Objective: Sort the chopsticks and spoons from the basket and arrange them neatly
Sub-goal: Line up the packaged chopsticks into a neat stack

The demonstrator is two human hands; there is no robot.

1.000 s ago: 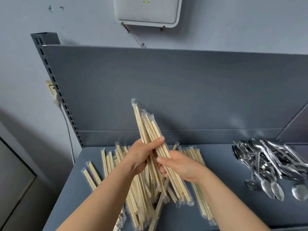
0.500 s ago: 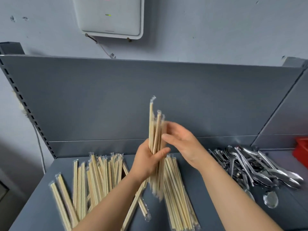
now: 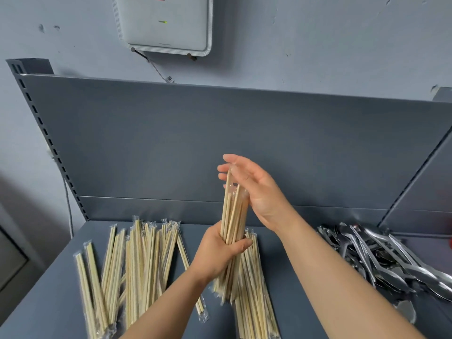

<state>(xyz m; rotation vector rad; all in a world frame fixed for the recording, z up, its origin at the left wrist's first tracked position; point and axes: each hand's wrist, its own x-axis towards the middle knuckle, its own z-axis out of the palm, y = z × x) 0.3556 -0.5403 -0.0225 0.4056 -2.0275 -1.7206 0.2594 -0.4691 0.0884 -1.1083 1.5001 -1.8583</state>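
Note:
My left hand [image 3: 217, 255] grips a bundle of wrapped wooden chopsticks [image 3: 232, 216] near its lower half and holds it almost upright above the grey shelf [image 3: 49, 302]. With straight fingers, my right hand [image 3: 254, 192] lies flat against the bundle's top ends. Under the bundle a second stack of wrapped chopsticks [image 3: 254, 302] lies lengthwise on the shelf. A spread of loose wrapped chopsticks [image 3: 141, 265] covers the left part. A heap of metal spoons [image 3: 381, 260] sits at the right.
A grey back panel [image 3: 171, 143] rises behind the shelf, with a slanted divider [image 3: 420, 172] at the right. A white box [image 3: 166, 23] hangs on the wall above. A sliver of something red [image 3: 450, 245] shows at the right edge.
The view shifted. My right hand rose from the bundle's side to its top ends and its fingers straightened. The bundle stands more upright and its ends sit closer together in my left hand.

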